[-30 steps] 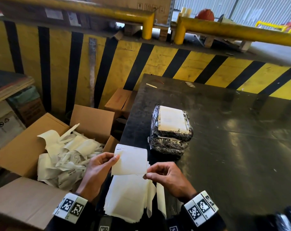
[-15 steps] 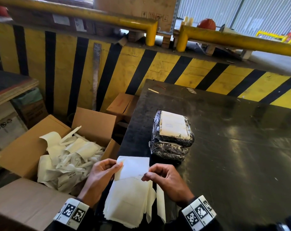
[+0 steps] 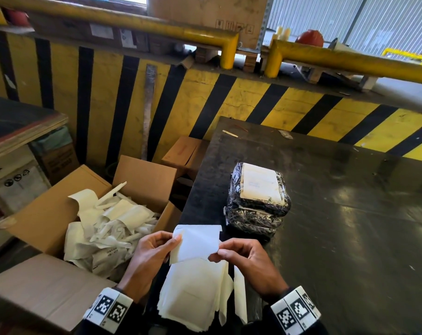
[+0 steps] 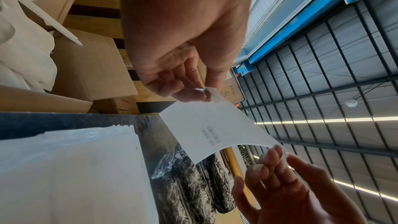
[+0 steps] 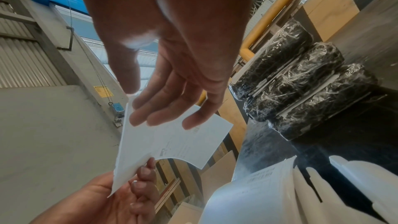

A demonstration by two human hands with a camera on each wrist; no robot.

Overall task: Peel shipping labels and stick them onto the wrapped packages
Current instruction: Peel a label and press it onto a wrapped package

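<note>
1. An open brown cardboard box (image 3: 60,213), filled with crumpled pale backing strips (image 3: 108,226), is seen to the left of the fingers, off the tabletop.
2. The left hand (image 3: 148,255) is held at the left edge of a white rectangular paper shipping label (image 3: 197,240); its fingers (image 4: 193,94) are clamped on that edge, thumb against fingertips.
3. The label is held up between both hands, above the tabletop's near edge, slightly curved, with a faint barcode visible on its underside in the left wrist view.
4. A fanned stack of cream label sheets (image 3: 193,293) lies directly below the fingers, overhanging the near edge of the dark glossy tabletop (image 3: 338,238).
5. The right hand (image 3: 248,262) is held at the label's right edge; its fingers (image 5: 137,115) are pinched on that edge, the other fingertips spread loosely against the paper.
6. A pile of three black packages wrapped in clear film (image 3: 258,204) stands on the tabletop just beyond the fingers and slightly right; a white label is already stuck on the top one.
</note>
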